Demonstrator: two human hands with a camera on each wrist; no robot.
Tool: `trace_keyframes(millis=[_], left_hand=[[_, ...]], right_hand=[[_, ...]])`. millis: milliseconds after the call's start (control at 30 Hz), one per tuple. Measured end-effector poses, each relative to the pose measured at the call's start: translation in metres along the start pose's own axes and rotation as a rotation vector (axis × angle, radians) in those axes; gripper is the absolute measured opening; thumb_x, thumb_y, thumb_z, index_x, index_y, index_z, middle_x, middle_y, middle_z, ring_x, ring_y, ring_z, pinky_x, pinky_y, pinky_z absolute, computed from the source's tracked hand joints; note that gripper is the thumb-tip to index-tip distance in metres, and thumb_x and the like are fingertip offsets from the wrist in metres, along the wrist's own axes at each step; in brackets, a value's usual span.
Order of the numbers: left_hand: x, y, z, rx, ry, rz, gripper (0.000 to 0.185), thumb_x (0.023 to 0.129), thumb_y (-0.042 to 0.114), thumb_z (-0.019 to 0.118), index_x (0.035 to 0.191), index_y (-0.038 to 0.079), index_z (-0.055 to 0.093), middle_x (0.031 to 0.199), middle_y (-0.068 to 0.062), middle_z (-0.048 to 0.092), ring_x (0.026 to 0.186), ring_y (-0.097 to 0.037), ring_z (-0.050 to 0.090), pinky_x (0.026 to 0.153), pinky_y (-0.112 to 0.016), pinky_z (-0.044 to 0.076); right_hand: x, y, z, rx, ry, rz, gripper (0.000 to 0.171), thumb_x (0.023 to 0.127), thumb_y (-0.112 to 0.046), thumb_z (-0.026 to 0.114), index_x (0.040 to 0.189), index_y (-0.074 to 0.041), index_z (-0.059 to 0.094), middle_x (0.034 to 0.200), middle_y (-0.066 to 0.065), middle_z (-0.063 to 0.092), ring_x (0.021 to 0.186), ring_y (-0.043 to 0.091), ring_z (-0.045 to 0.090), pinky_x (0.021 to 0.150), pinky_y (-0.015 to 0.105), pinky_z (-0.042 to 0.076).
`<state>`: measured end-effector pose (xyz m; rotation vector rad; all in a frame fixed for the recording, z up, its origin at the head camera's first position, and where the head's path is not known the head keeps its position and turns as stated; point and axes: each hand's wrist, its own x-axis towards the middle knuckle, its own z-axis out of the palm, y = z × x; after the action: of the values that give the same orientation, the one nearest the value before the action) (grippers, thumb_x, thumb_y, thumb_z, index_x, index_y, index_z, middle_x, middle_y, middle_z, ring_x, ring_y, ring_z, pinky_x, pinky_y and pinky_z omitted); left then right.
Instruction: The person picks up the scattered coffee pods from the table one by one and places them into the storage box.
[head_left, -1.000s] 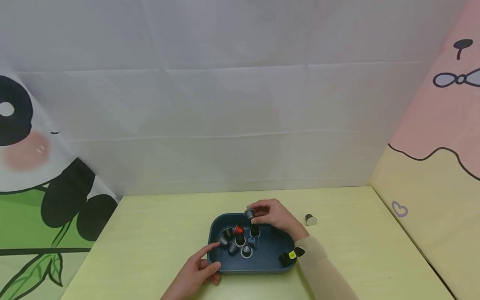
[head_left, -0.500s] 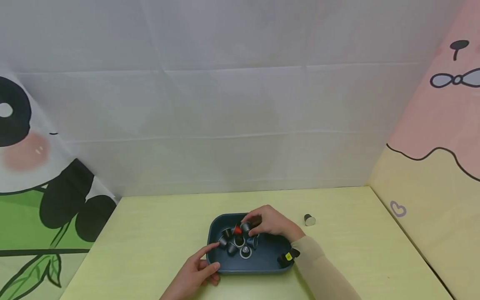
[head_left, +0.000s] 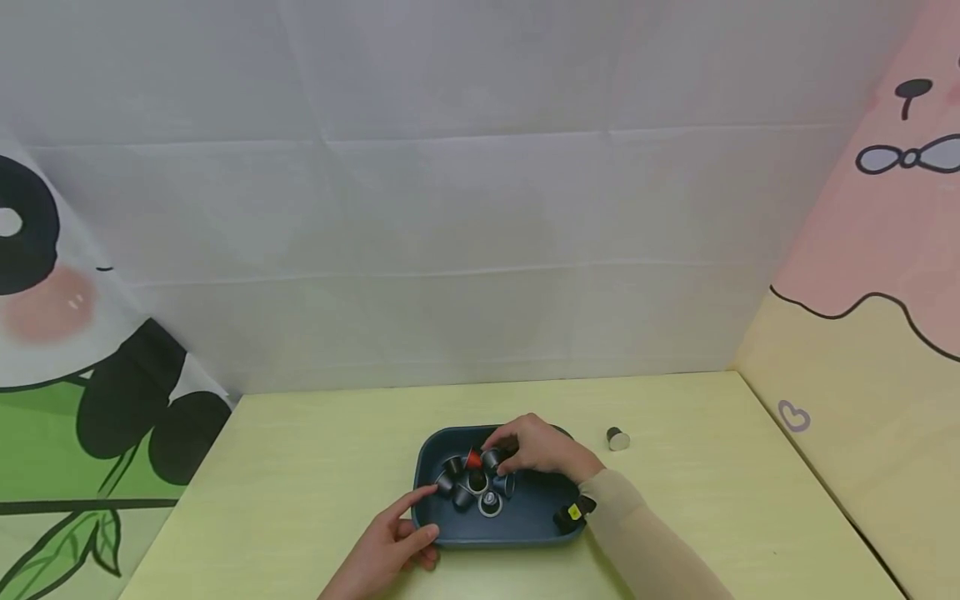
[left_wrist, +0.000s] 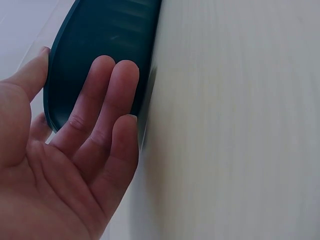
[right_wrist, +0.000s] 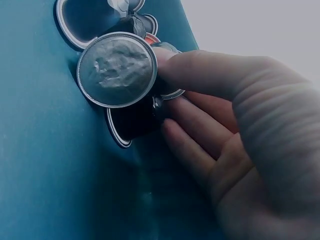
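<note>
A dark blue tray [head_left: 528,518] holds a cluster of coffee capsules, mostly dark, with a red capsule [head_left: 473,458] at the back. My right hand [head_left: 543,447] reaches over the tray's far side and pinches a dark grey coffee capsule [head_left: 491,460] between thumb and fingers, low among the others. In the right wrist view its round foil lid [right_wrist: 117,70] faces the camera. My left hand [head_left: 386,542] grips the tray's near left corner. Its thumb lies at the rim, the index finger reaches over the edge beside a dark capsule [head_left: 445,485], and the other fingers lie along the outer wall [left_wrist: 100,35].
One more capsule [head_left: 618,439] lies on its side on the pale yellow table [head_left: 712,483], right of the tray. A black strap with a yellow tag [head_left: 574,510] is at the right wrist. A white sheet [head_left: 450,250] rises behind the table, with printed panels at both sides.
My right hand has come down and slightly left from the tray's far rim, bringing the grey capsule into the cluster. My left hand keeps its hold on the tray.
</note>
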<state>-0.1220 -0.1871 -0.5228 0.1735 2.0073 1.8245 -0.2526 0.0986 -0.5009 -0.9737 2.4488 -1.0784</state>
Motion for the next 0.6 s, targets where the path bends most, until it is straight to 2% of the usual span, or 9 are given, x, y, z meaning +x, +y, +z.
trace_keyframes(millis=[333,600], left_hand=[[-0.0019,0.004,-0.0001,0.025,0.003,-0.003,0.061,0.1,0.022,0.064,0.153,0.01,0.037,0.079,-0.017,0.07,0.075,-0.034,0.072,0.065,-0.035,0.057],[-0.001,0.0035,0.0004,0.043,0.016,-0.011,0.061,0.099,0.02,0.064,0.153,0.008,0.037,0.078,-0.015,0.07,0.073,-0.032,0.072,0.064,-0.035,0.055]], right_hand=[[-0.001,-0.0019,-0.0004,0.08,-0.012,0.007,0.036,0.084,-0.007,0.081,0.118,-0.01,0.073,0.112,-0.003,0.072,0.103,0.013,0.068,0.081,0.024,0.052],[-0.0012,-0.0014,-0.0054,0.292,0.009,-0.042,0.037,0.086,-0.006,0.078,0.122,-0.001,0.069,0.113,0.005,0.072,0.106,0.023,0.069,0.084,0.028,0.054]])
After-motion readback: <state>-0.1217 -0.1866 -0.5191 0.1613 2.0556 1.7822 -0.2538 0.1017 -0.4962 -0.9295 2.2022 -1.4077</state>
